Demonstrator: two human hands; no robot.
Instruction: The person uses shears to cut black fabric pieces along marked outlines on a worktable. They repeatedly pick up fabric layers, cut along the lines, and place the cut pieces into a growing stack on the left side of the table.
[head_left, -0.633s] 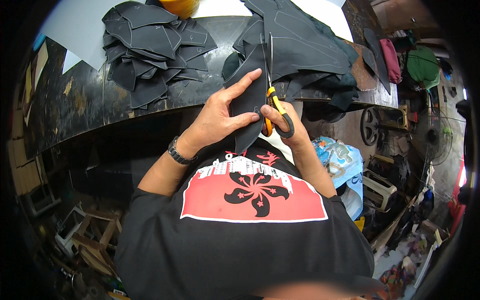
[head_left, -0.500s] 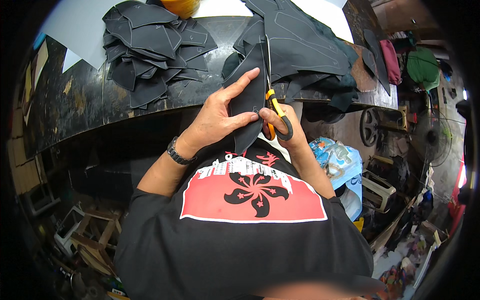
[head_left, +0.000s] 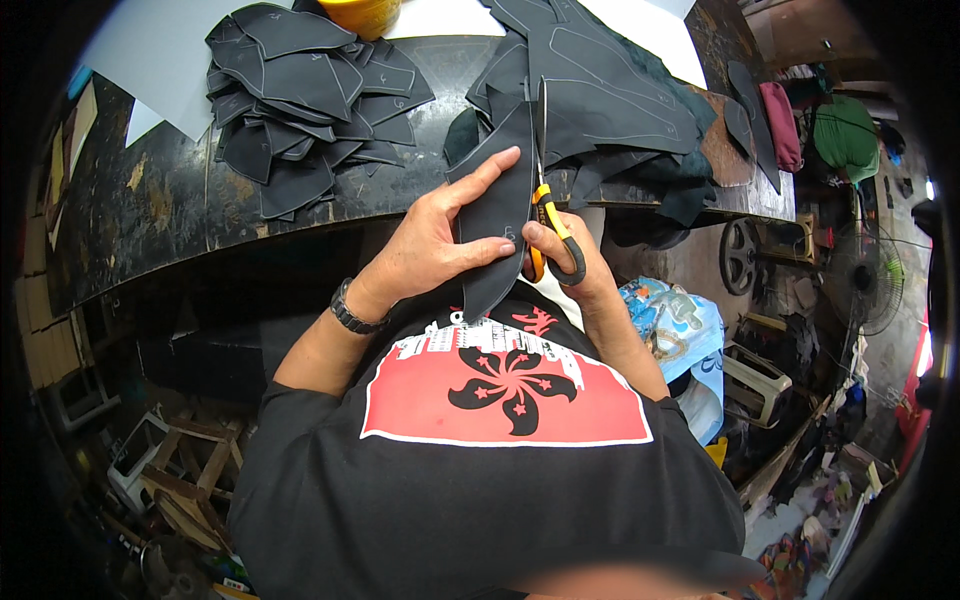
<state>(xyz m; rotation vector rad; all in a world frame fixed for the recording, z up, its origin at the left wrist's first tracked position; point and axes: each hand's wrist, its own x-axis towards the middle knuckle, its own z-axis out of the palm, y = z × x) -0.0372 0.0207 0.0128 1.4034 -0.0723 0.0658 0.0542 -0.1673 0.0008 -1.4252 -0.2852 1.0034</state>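
My left hand point(head_left: 437, 235) grips a long black sheet piece point(head_left: 492, 225) with pale outlines marked on it; the thumb lies on top, and the forefinger stretches along its upper part. Scissors point(head_left: 556, 228) with yellow and black handles are held in my right hand point(head_left: 583, 262). Their blades point away from me along the right edge of the piece. The fingers under the piece are hidden. Its pointed lower end hangs over the front of my shirt, short of the table edge.
On the dark worn table point(head_left: 170, 205), a pile of cut black pieces point(head_left: 290, 90) lies at the left. Larger black sheets point(head_left: 610, 90) with pale outlines spread at the right. A yellow container point(head_left: 362, 15) stands at the back. A fan point(head_left: 862, 275) is at the far right.
The black piece has shifted slightly toward me, its lower tip now closer to my shirt. The scissor blades have tilted a little to the right. Both hands keep their hold.
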